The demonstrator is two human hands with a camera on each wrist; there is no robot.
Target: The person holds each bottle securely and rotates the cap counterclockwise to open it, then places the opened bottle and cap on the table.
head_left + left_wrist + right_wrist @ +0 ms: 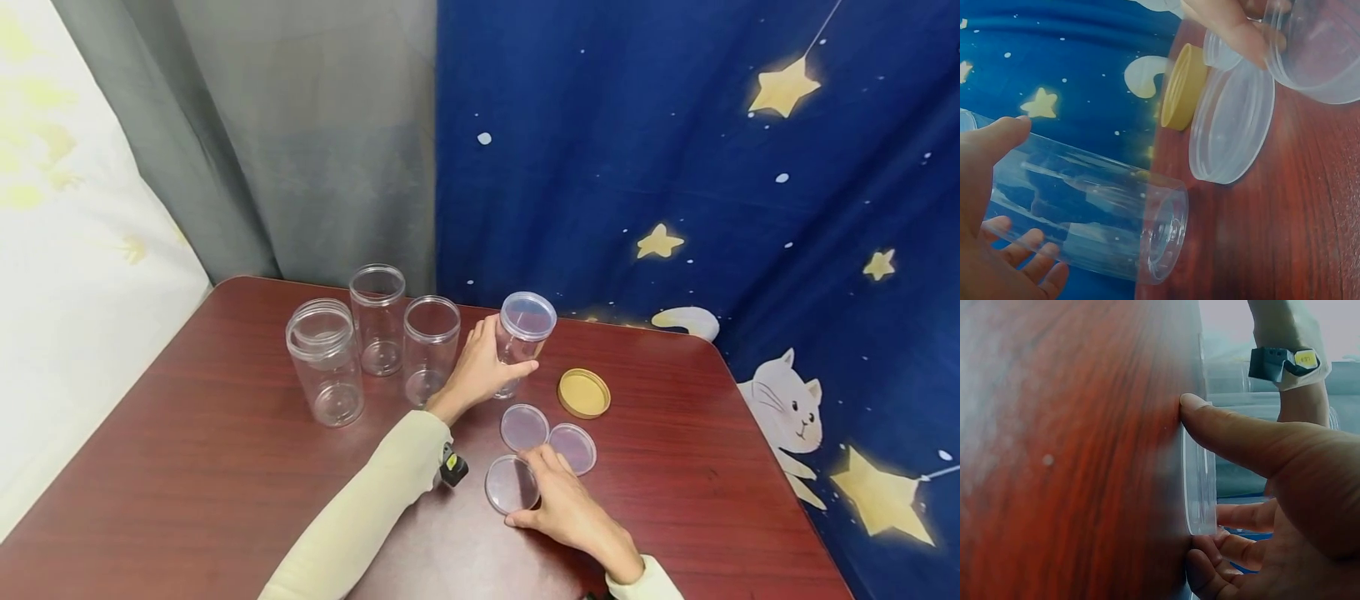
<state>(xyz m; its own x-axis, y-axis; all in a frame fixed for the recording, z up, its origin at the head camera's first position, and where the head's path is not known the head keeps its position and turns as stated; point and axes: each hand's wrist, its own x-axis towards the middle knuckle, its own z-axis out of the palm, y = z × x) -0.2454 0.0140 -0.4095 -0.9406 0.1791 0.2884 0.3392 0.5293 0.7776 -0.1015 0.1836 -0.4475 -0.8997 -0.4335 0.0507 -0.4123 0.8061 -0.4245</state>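
My left hand [480,367] curls round a clear plastic jar [1097,212], thumb on one side and fingers on the other. This jar has a translucent lid [528,315] on its top. My right hand [566,504] pinches another translucent lid [512,485] by its rim, low over the table; whether it touches the wood I cannot tell. In the right wrist view, that lid [1200,481] shows edge-on between thumb and fingers. Two more translucent lids, one [524,427] left and one [572,449] right, lie just beyond my right hand.
A gold lid [584,393] lies at the right of the held jar. Left of my left hand stand clear jars without lids: a near one [333,375], a back one [378,321] and another [431,350]. Curtains hang behind the brown table [225,467].
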